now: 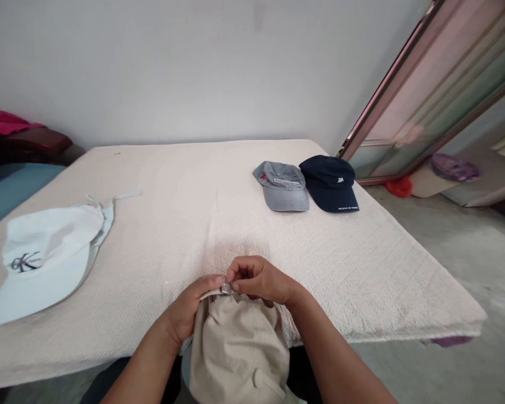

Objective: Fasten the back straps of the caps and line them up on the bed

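A beige cap (pixel 239 342) is held at the table's front edge, its back strap turned up toward the far side. My left hand (pixel 191 303) grips the strap's left part, with the thumb along the edge. At the small metal buckle (pixel 226 288), my right hand (pixel 258 278) pinches with thumb and forefinger; the strap end between them is mostly hidden. The cap's crown hangs down toward my lap, and its lower part leaves the view.
A white cap (pixel 46 247) with ties lies on the left of the cloth-covered table (pixel 172 224). A grey cap (pixel 284 188) and a navy cap (pixel 330 182) sit side by side at the back right. Behind them rise a wall and a glass door frame (pixel 391 84).
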The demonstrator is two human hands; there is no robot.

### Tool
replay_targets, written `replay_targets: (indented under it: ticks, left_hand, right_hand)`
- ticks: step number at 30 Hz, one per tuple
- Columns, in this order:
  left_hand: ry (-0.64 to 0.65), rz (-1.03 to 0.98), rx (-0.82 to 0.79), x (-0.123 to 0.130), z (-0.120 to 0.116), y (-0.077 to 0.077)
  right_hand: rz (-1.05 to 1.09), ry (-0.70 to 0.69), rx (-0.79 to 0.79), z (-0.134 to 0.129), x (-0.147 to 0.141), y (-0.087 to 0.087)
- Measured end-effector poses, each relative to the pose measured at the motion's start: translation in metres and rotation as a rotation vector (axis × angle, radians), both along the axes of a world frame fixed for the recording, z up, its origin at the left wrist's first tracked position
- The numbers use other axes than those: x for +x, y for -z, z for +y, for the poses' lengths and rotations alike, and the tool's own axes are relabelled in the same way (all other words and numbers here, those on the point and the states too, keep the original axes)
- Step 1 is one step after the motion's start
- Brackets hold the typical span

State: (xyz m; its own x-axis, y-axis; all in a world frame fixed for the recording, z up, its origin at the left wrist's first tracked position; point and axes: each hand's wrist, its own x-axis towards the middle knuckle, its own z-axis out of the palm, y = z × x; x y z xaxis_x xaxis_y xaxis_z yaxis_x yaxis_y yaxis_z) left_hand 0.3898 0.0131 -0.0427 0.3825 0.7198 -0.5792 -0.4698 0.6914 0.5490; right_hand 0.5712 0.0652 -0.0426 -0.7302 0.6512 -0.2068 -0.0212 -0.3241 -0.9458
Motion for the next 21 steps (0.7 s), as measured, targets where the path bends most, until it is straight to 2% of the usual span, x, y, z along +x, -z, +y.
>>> replay_targets:
  ticks: [6,13,17,21]
  left_hand:
    - [0.024,0.086,0.044,-0.0026,0.0020,0.0039]
    - [0.063,0.012,0.084,-0.0028,0.0026,0.0001]
    - [0.009,0.058,0.105,-0.0037,0.0023,-0.0018]
    - [0.021,0.108,0.122,-0.0046,0.0017,-0.0008]
  right_hand:
    - [-0.015,0.005,0.008,-0.0002,0.0003,0.0037]
    - [0.048,0.037,-0.033,-0.0001,0.0061,0.0032]
    - [-0.032,0.020,-0.068,-0.0019,0.0099,0.0050]
    - [-0.090,0.043,-0.137,-0.0039,0.0067,0.0086]
